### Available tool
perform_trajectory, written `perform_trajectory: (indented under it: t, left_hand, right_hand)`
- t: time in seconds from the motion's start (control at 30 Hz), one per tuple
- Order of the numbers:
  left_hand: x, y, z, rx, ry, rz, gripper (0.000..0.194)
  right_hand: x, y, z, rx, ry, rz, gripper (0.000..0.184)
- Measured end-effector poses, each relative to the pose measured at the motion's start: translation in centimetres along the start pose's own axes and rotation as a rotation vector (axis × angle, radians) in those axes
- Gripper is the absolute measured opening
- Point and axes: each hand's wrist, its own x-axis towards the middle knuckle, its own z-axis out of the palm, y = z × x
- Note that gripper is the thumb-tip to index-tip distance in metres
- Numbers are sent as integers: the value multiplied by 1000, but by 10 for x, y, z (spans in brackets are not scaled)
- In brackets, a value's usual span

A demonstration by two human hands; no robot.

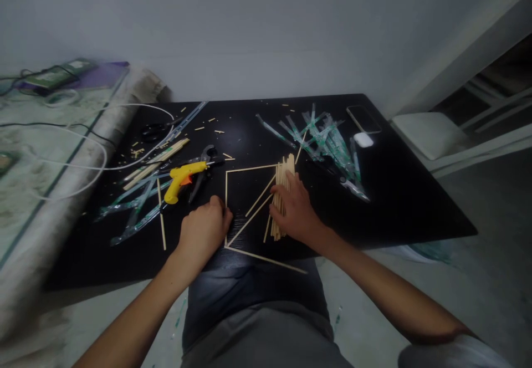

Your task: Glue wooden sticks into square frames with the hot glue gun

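Thin wooden sticks form an angular open outline on the black table, with its left stick (226, 185) running toward me. My left hand (205, 221) is closed at that stick, its fingers curled down and thumb covering part of it. A thick bundle of wooden sticks (284, 168) lies to the right of the outline. Over the bundle, my right hand (295, 204) has its thumb and fingers wrapped around the sides. Slanting loose sticks (251, 221) lie between both hands. Near the table's front edge, one stick (266, 260) angles away to the right.
Left of the outline lies a yellow glue gun (178, 182), with black scissors (155, 131) farther back. Plastic wrappers (332, 141) are heaped at the right beside a utility knife (353, 188). A phone (363, 118) and white case (363, 139) lie beyond. A white cable (103, 160) crosses the left edge.
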Motion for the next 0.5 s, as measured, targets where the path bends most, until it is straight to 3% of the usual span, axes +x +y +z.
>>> perform_trajectory:
  t: [0.13,0.33,0.5]
  left_hand:
    - [-7,-9,7,-82,39,98,27]
    - [-38,-27,41,-359,164,463,28]
    - [-45,-27,50,-340,123,466,26]
  right_hand:
    - [1,4,-1,-13,3,-2,33]
    - [3,10,0,-6,30,-32,39]
    - [7,21,0,9,35,-73,42]
